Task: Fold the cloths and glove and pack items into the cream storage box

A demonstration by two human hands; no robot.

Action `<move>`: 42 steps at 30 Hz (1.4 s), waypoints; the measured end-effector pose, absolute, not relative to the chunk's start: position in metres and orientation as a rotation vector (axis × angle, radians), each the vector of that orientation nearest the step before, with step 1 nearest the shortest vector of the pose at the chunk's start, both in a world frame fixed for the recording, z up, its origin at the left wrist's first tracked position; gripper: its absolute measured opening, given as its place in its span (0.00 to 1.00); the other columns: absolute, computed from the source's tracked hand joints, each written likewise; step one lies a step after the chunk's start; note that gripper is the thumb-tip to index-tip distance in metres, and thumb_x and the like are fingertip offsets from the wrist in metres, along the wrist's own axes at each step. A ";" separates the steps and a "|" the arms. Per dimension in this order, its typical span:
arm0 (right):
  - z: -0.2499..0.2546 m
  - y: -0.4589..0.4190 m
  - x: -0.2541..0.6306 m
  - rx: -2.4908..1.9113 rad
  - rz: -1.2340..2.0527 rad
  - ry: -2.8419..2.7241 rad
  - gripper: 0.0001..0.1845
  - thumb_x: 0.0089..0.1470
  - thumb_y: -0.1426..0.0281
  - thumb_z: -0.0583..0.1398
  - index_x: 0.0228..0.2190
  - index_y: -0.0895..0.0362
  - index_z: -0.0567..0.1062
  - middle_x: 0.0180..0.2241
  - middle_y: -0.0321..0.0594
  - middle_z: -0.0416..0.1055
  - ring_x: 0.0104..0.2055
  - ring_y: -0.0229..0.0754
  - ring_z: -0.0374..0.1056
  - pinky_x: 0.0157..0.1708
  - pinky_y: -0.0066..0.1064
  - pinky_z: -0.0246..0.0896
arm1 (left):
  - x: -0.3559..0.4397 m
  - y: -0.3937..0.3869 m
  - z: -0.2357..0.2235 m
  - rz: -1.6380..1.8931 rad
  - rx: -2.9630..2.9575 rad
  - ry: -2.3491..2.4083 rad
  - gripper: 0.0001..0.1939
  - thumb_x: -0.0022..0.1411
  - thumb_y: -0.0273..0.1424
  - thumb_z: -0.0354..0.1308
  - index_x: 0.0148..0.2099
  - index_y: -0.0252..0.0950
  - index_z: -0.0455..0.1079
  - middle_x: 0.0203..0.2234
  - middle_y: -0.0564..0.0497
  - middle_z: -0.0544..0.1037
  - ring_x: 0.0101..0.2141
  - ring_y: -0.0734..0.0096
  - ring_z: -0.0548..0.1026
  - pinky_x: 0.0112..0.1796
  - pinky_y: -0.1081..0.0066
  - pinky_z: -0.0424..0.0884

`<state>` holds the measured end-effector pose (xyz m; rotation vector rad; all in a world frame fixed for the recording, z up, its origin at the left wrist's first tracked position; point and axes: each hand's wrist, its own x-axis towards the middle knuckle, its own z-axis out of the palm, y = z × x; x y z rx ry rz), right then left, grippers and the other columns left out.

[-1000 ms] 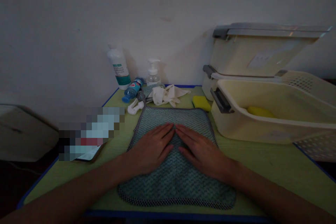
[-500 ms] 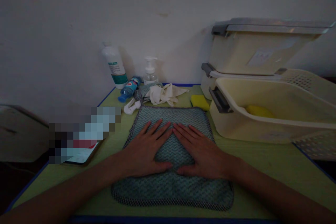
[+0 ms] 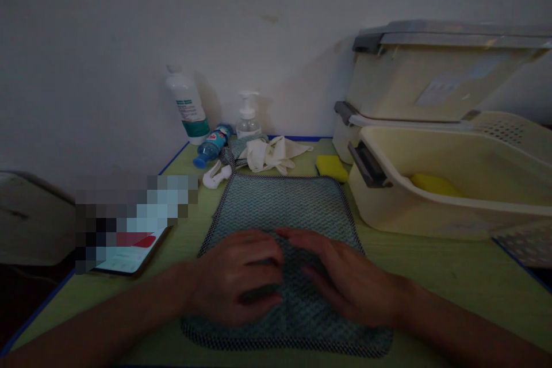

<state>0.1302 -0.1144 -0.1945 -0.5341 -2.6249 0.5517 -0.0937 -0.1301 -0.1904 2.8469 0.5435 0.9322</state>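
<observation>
A teal woven cloth [image 3: 284,201] with a black-and-white checked edge lies spread flat on the table in front of me. Over its left half is my left hand [image 3: 239,276], its fingers loosely bent and apart with nothing in them. My right hand [image 3: 340,276] is over the right half, tilted on its side, thumb apart from the fingers and also holding nothing. The fingertips of both come close together above the middle of the cloth. Whether either hand touches the fabric, I cannot tell.
Beyond the cloth are a yellow sponge [image 3: 332,168], white gloves [image 3: 271,155], a blue-capped bottle [image 3: 212,146] on its side, a pump bottle [image 3: 248,121] and a tall white bottle [image 3: 187,106]. A cream basin [image 3: 414,213] stands right, before stacked boxes [image 3: 414,80]. A phone [image 3: 129,259] lies left.
Both hands lay flat with fingers spread half a second ago. Since then they have drawn back toward me and their fingers have bent. The cloth stays in place.
</observation>
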 end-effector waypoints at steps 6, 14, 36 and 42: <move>-0.193 -0.108 0.131 -0.636 0.561 -2.904 0.42 0.54 0.59 0.57 0.60 0.70 0.48 0.62 0.61 0.48 0.65 0.50 0.40 0.62 0.48 0.41 | -0.091 -0.129 -0.191 0.211 2.804 0.736 0.25 0.59 0.41 0.54 0.56 0.35 0.62 0.54 0.42 0.66 0.56 0.58 0.62 0.56 0.60 0.59; -0.192 -0.104 0.131 -0.737 0.541 -2.971 0.52 0.48 0.47 0.56 0.61 0.69 0.48 0.64 0.62 0.39 0.66 0.53 0.32 0.61 0.50 0.37 | -0.092 -0.134 -0.195 0.181 2.797 0.809 0.40 0.56 0.50 0.53 0.65 0.37 0.47 0.62 0.44 0.57 0.62 0.56 0.51 0.61 0.52 0.42; -0.195 -0.082 0.140 -0.923 0.346 -2.954 0.44 0.53 0.46 0.50 0.61 0.62 0.53 0.64 0.56 0.40 0.66 0.59 0.32 0.60 0.57 0.38 | -0.117 -0.096 -0.215 0.086 2.714 1.472 0.33 0.64 0.50 0.37 0.66 0.40 0.43 0.65 0.44 0.43 0.64 0.51 0.43 0.58 0.47 0.45; -0.186 -0.083 0.141 -0.921 0.343 -3.046 0.46 0.52 0.43 0.48 0.62 0.60 0.51 0.64 0.53 0.40 0.65 0.59 0.35 0.60 0.56 0.39 | -0.114 -0.102 -0.207 0.013 2.702 1.477 0.35 0.63 0.52 0.37 0.66 0.38 0.44 0.65 0.42 0.44 0.63 0.49 0.44 0.58 0.46 0.47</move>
